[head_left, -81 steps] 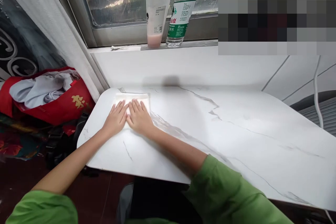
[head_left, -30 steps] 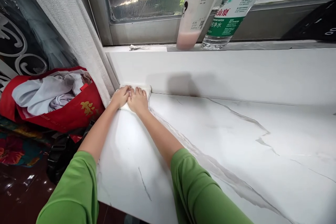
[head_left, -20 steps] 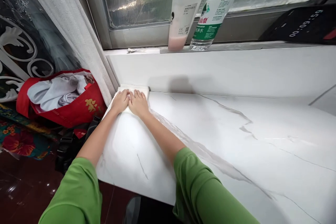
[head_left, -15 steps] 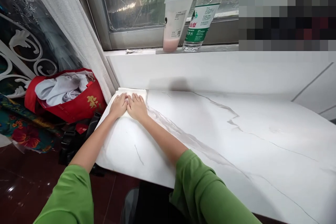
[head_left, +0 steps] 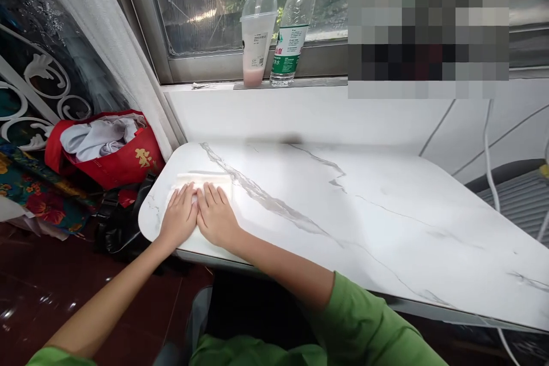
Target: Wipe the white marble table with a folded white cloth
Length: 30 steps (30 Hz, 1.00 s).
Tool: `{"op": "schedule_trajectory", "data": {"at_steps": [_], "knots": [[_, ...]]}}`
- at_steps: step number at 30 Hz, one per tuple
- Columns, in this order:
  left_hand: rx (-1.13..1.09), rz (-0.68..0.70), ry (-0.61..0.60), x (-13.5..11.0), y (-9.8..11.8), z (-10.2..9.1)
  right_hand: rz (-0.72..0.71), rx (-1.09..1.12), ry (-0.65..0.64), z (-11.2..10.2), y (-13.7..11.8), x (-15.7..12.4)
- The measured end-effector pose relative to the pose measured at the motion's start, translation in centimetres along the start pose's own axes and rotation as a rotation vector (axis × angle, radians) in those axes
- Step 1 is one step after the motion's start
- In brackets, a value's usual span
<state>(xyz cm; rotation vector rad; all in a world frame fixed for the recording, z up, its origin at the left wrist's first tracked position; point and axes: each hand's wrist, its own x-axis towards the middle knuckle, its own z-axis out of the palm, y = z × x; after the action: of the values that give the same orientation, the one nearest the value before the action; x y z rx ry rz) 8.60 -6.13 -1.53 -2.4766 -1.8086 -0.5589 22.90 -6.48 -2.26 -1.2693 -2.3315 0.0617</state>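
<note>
A white folded cloth (head_left: 218, 180) lies flat on the marble-patterned white table (head_left: 295, 189), close to its rounded left end. My left hand (head_left: 180, 214) presses down on the cloth with its fingers stretched out. Beside it, my right hand (head_left: 215, 214) also lies flat on the cloth, fingers extended. The two hands touch or nearly touch along their inner sides. Parts of the cloth are hidden beneath both palms.
On the window sill stand a plastic cup (head_left: 257, 40) with a straw and a green-labelled water bottle (head_left: 294, 31). Left of the table are a red bag (head_left: 115, 154) of clothes and a black bag (head_left: 122, 229). White cables (head_left: 489, 154) hang at the right.
Both hands and the cloth have moved from the table's back edge by the wall toward its front edge. The view has also shifted, showing more of the right side.
</note>
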Motion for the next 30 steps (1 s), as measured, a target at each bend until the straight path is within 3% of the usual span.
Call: {"op": "schedule_trajectory", "data": {"at_steps": [5,11,15,19,25,30], "knots": [[0.034,0.087,-0.011,-1.9,1.2,-0.4,-0.002,0.079,-0.040,-1.5,-0.1,-2.4],[0.049,0.286,-0.019,0.7,-0.3,-1.2,0.120,0.276,-0.178,-2.1,0.6,-0.9],[-0.014,0.298,0.022,4.4,-0.7,-0.3,0.199,0.280,-0.187,-1.6,2.3,1.8],[-0.072,0.215,0.020,9.7,-0.3,1.7,0.332,0.184,-0.148,-0.7,5.8,6.1],[-0.060,0.082,0.060,17.5,0.0,4.6,0.260,0.049,-0.065,0.5,12.4,11.5],[-0.116,0.076,0.042,22.0,-0.5,6.1,0.286,0.045,0.127,1.4,15.5,13.6]]}}
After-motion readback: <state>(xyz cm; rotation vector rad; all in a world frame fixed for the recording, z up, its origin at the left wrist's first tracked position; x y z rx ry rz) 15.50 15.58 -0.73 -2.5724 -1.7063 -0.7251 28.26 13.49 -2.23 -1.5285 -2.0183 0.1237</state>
